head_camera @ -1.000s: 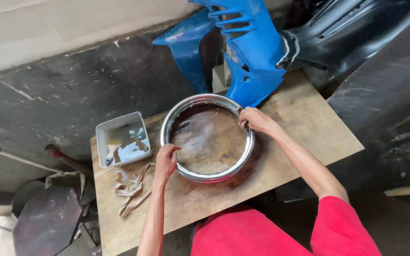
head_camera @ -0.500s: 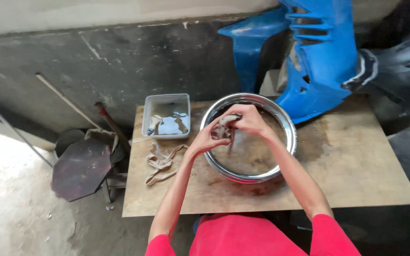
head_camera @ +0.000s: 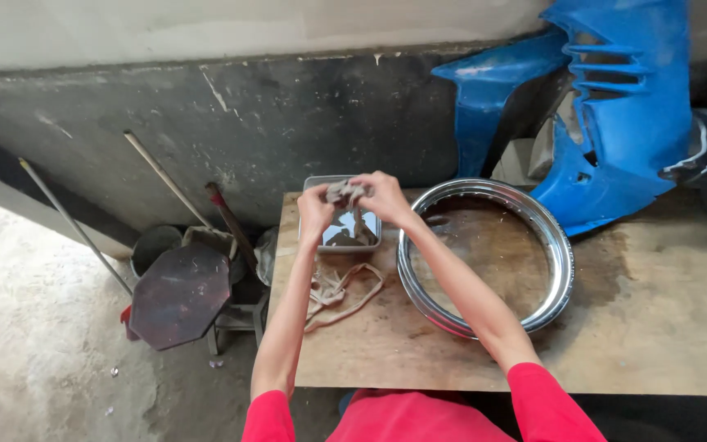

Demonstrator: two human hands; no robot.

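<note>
1. We see the left hand (head_camera: 314, 214) and right hand (head_camera: 385, 196) both clenched on a bunched grey rag (head_camera: 344, 192), its long axis running hand to hand.
2. The rag hangs above the small grey tray (head_camera: 370, 242), just left of the chrome wheel rim (head_camera: 562, 245) on the desk (head_camera: 656, 327).

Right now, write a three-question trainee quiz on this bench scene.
1. True or false: both hands grip one rag above the tray.
2. What lies on the board right of the tray? A) chrome rim B) hammer C) bucket
3. Fill in: the blue panels lean behind the ____.

Key: 1 true. 2 A, the rim. 3 rim.
</note>
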